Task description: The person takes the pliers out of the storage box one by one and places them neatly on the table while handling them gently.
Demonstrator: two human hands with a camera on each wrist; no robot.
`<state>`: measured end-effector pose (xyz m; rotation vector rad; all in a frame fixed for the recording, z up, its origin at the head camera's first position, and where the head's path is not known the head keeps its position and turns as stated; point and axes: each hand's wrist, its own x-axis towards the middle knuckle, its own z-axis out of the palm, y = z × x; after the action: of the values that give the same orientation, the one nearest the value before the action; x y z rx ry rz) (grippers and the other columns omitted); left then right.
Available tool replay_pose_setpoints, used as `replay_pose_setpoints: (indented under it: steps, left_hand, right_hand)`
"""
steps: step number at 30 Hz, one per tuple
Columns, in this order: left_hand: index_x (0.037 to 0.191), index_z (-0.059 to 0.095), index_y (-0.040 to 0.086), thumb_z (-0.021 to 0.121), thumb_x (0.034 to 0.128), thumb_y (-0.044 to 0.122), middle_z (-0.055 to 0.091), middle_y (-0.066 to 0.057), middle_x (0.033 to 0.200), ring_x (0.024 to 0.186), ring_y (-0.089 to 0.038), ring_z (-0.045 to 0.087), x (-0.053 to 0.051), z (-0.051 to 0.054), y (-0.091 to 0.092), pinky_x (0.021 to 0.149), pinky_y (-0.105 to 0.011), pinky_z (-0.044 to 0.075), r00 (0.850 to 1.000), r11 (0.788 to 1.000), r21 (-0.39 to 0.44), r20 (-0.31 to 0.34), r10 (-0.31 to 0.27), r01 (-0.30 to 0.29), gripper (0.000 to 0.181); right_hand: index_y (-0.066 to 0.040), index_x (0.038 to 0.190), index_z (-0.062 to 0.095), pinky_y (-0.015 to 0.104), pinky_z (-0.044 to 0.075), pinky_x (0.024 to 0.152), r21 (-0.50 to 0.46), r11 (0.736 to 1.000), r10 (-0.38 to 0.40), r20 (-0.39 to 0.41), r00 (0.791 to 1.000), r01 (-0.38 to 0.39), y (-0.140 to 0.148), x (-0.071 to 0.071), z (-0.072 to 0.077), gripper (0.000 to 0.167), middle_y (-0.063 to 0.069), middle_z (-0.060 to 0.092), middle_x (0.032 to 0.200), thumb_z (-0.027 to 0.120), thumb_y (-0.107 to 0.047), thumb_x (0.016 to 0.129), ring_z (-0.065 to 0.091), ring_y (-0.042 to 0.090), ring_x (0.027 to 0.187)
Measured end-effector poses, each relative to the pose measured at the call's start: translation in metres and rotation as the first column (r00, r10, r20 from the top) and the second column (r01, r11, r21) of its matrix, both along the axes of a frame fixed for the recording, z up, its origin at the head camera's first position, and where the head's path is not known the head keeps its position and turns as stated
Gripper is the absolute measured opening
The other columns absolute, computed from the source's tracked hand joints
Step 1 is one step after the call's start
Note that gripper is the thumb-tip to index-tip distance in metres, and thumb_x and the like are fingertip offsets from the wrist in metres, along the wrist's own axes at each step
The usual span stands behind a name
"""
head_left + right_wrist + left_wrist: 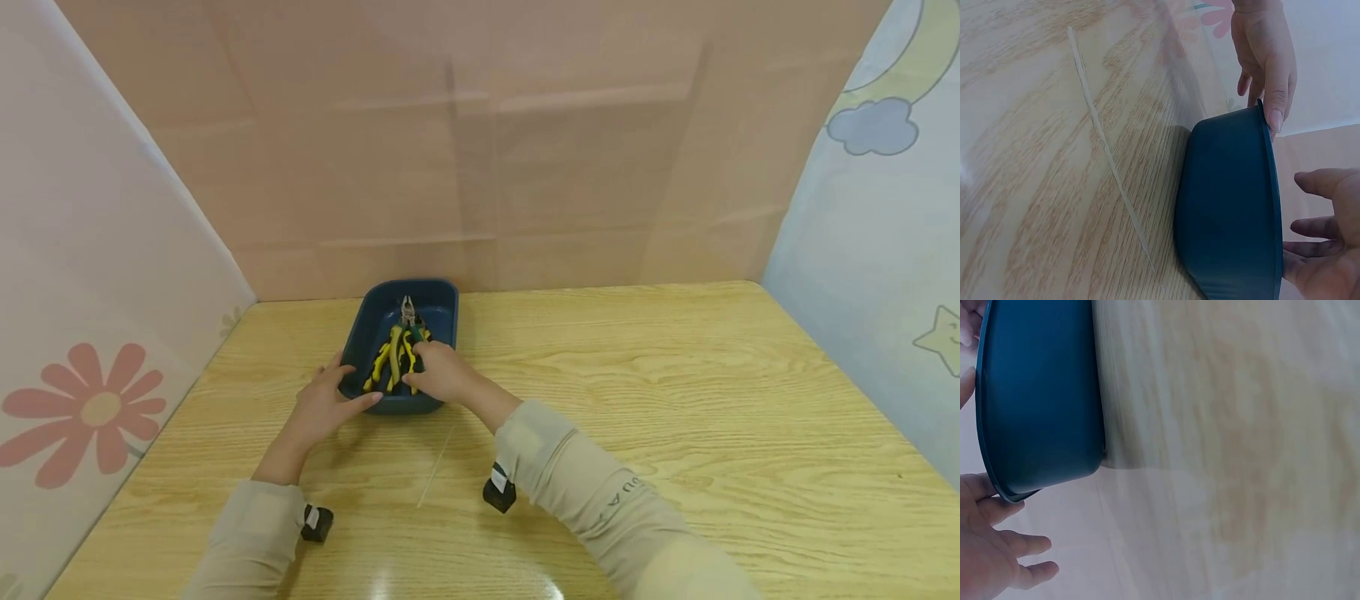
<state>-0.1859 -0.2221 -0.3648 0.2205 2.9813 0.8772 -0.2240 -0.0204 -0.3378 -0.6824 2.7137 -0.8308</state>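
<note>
Several pliers [396, 354] with yellow-and-black handles lie in a dark blue plastic tub [405, 406]. One steel plier head [407, 309] points toward the far end, and a dark green handle [417, 332] shows near the right fingertips. At the tub's near left corner, my left hand [321, 406] grips the rim, thumb over the near edge and fingers along the left side. My right hand [444, 372] reaches over the right rim, thumb and fingers apart above the pliers. In the right wrist view the right fingers [1313, 228] are spread, with nothing visible between them.
The tub stands on a wood-grain table [637, 392] close to the pink-brown back wall [487, 167]. A pale thin line [437, 467] runs across the tabletop in front of the tub. Printed side walls flank the table, and a small black box [499, 490] sits at each wrist.
</note>
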Motion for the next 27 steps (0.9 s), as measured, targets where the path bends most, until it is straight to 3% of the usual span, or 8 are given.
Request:
replay_pose_setpoints:
  steps: [8, 12, 14, 16, 21, 27]
  left_hand:
    - [0.125, 0.036, -0.008, 0.055, 0.0736, 0.057, 0.008, -0.020, 0.141, 0.121, -0.049, 0.005, 0.000, -0.001, -0.001, 0.086, -0.068, 0.010, 1.000, 1.000, 0.004, -0.006, -0.006, 0.006, 0.085]
    - [0.125, 0.037, -0.008, 0.056, 0.0736, 0.056, 0.009, -0.020, 0.141, 0.121, -0.049, 0.006, 0.001, -0.001, -0.001, 0.085, -0.068, 0.010, 1.000, 1.000, 0.007, -0.013, -0.009, 0.009, 0.084]
    - [0.125, 0.037, -0.008, 0.056, 0.0736, 0.056, 0.010, -0.020, 0.141, 0.121, -0.049, 0.007, 0.002, -0.002, 0.000, 0.085, -0.068, 0.010, 1.000, 1.000, 0.006, -0.013, -0.008, 0.008, 0.084]
    - [0.124, 0.038, -0.008, 0.056, 0.0735, 0.056, 0.010, -0.020, 0.141, 0.121, -0.049, 0.008, 0.002, -0.002, 0.000, 0.084, -0.068, 0.010, 1.000, 1.000, 0.003, -0.015, -0.006, 0.006, 0.084]
    - [0.123, 0.039, -0.008, 0.056, 0.0741, 0.055, 0.012, -0.021, 0.140, 0.121, -0.049, 0.008, 0.002, -0.001, 0.000, 0.085, -0.068, 0.011, 1.000, 1.000, -0.001, -0.022, -0.006, 0.006, 0.082]
    - [0.122, 0.040, -0.008, 0.056, 0.0742, 0.054, 0.013, -0.020, 0.140, 0.121, -0.049, 0.009, 0.004, 0.000, -0.002, 0.085, -0.068, 0.011, 1.000, 1.000, 0.004, -0.024, -0.003, 0.003, 0.080]
  right_hand:
    - [-0.001, 0.126, 0.041, 0.032, 0.040, 0.086, 0.046, 0.999, -0.023, -0.011, 1.000, 0.024, -0.004, -0.003, 0.001, 0.048, 0.012, 0.046, 0.123, 0.055, -0.022, 0.085, 0.043, 0.024, 0.112]
    - [0.001, 0.123, 0.043, 0.025, 0.045, 0.067, 0.067, 0.997, -0.033, 0.000, 0.999, 0.033, -0.005, -0.006, 0.003, 0.042, 0.013, 0.058, 0.100, 0.053, -0.017, 0.087, 0.056, 0.017, 0.074]
    - [0.001, 0.122, 0.045, 0.023, 0.043, 0.057, 0.076, 0.996, -0.043, 0.016, 0.999, 0.041, -0.006, -0.008, 0.003, 0.038, 0.010, 0.058, 0.083, 0.051, -0.014, 0.087, 0.050, 0.014, 0.054]
    - [0.002, 0.119, 0.047, 0.023, 0.041, 0.051, 0.075, 0.996, -0.050, 0.041, 0.998, 0.047, -0.008, -0.012, 0.002, 0.034, 0.008, 0.053, 0.069, 0.049, -0.011, 0.087, 0.044, 0.014, 0.044]
    - [0.002, 0.088, 0.056, 0.024, 0.037, 0.045, 0.101, 0.995, -0.030, 0.033, 0.999, 0.027, -0.014, -0.019, -0.006, 0.010, 0.007, 0.046, 0.061, 0.049, -0.005, 0.085, 0.041, 0.015, 0.044]
    - [-0.003, 0.074, 0.057, 0.021, 0.034, 0.042, 0.204, 0.978, -0.048, 0.036, 0.998, 0.040, -0.023, -0.013, -0.003, 0.015, 0.005, 0.044, 0.054, 0.049, -0.005, 0.086, 0.041, 0.013, 0.043]
